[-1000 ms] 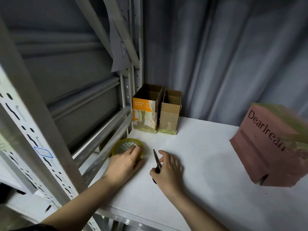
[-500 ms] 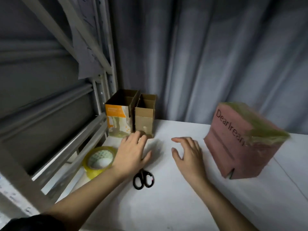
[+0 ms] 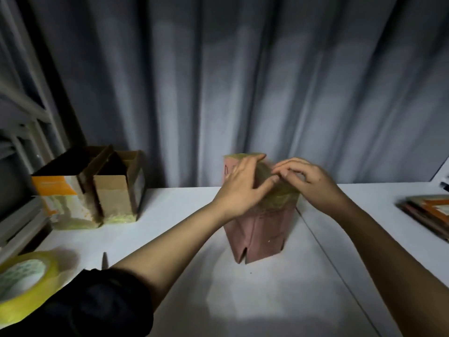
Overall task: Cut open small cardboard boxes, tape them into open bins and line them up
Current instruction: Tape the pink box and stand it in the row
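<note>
- Both hands have left the tape roll and scissors and gone to the pink box (image 3: 261, 229); the view has swung right with them, so the box now stands centred on the surface (image 3: 194, 288).
- The left hand (image 3: 239, 188) lies against the box's upper left side, fingers mostly straight and spread, thumb toward the taped top: pressing or steadying, not gripping.
- The right hand (image 3: 307, 180) has its fingers curled at the top edge and seems to be picking or pinching at the yellowish tape there; whether it has a real hold I cannot tell.
- The box stands upright, tape over its top, notches cut at its bottom corners.
- The tape roll (image 3: 23, 280) lies at the lower left; only the scissors' tip (image 3: 105, 260) shows beside the left forearm.
- Two finished bins (image 3: 90, 190) stand side by side, touching, at the back left.
- Judgement: a third bin is being worked on; lining it up beside the others remains.
</note>
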